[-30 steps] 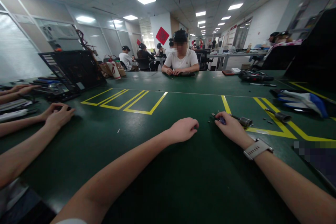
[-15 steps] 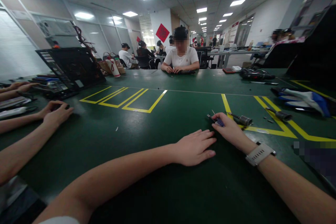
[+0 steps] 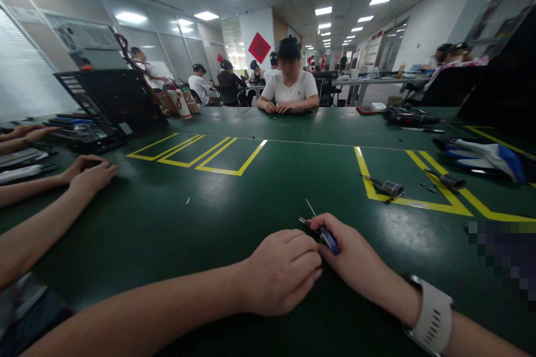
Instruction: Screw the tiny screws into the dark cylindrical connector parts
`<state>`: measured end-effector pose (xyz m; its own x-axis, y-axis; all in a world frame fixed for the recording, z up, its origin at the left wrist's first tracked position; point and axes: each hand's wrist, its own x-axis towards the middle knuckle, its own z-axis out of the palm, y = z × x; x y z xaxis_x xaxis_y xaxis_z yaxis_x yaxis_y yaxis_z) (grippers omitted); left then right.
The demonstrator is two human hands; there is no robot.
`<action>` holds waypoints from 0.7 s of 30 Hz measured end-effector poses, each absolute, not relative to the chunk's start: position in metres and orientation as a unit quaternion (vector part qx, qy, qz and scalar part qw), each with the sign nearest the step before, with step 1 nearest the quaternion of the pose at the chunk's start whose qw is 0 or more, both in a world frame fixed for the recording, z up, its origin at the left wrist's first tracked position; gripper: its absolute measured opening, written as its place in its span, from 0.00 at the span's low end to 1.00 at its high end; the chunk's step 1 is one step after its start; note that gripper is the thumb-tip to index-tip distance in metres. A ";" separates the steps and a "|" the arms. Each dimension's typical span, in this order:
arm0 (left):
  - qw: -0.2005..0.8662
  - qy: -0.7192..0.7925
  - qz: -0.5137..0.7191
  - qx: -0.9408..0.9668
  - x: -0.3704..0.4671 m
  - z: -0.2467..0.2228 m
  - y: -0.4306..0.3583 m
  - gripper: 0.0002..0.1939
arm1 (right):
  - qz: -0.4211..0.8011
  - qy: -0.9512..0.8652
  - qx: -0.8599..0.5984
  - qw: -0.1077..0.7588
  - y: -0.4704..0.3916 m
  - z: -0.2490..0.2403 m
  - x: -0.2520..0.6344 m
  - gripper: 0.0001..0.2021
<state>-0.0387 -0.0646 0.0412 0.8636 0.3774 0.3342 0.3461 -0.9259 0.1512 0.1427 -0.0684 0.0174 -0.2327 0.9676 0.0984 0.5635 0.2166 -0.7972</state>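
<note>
Over the green desk [image 3: 167, 234], the right hand [image 3: 354, 248] holds a blue-handled tool [image 3: 330, 241] in a closed grip: likely light, rigid, best taken by its handle. The left hand [image 3: 285, 270] curls close beside; I cannot tell its contents.

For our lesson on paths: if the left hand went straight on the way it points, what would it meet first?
Most likely the right hand, holding the blue tool, just ahead of the left hand; whether they already touch is unclear.
</note>
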 end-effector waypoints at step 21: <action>0.130 0.189 0.285 0.931 -0.039 0.046 -0.060 0.23 | 0.630 -0.445 -0.406 0.490 -0.105 0.060 0.132 0.18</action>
